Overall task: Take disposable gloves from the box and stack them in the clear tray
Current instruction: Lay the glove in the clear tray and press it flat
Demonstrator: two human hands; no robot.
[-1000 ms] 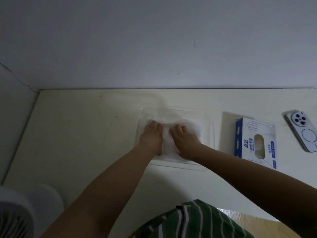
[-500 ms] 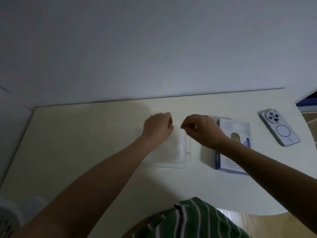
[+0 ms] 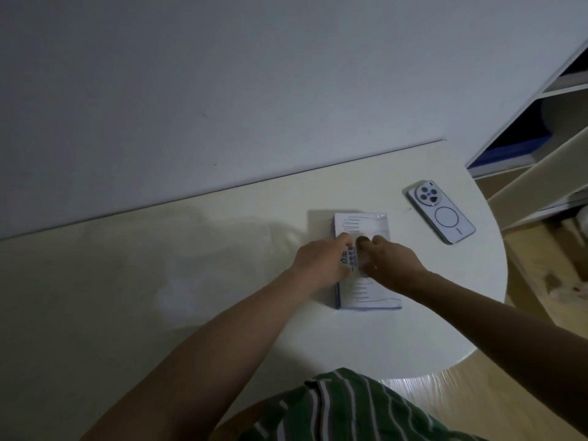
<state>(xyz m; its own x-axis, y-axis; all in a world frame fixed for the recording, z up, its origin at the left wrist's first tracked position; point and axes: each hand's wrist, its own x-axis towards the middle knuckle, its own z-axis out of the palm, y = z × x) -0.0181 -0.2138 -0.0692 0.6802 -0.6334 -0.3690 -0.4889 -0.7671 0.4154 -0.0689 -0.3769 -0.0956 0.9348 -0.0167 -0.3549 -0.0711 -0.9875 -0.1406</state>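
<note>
While both forearms reach out over the striped green shirt (image 3: pixel 334 405) at the near edge, the hands meet above the middle of the glove box (image 3: pixel 366 222), which lies flat on the desk (image 3: pixel 222 313).

The left hand (image 3: pixel 321 262) sits over the box's left edge, fingers curled towards the dispensing slot. The right hand (image 3: pixel 393 262) comes in from the right, fingertips bent down at the same slot. The two hands are close together, almost touching. Blur hides whether either pinches a glove; a faint translucent film between them may be one.

Judgement: the step in hand is drawing a glove from the slot. Recommended practice: the left hand holds the light box down while the right takes one thin layer only and pulls slowly, lest several come out together.

The clear tray cannot be made out with certainty. Beyond the box a phone (image 3: pixel 440 211) lies face down, well apart from the hands.
</note>
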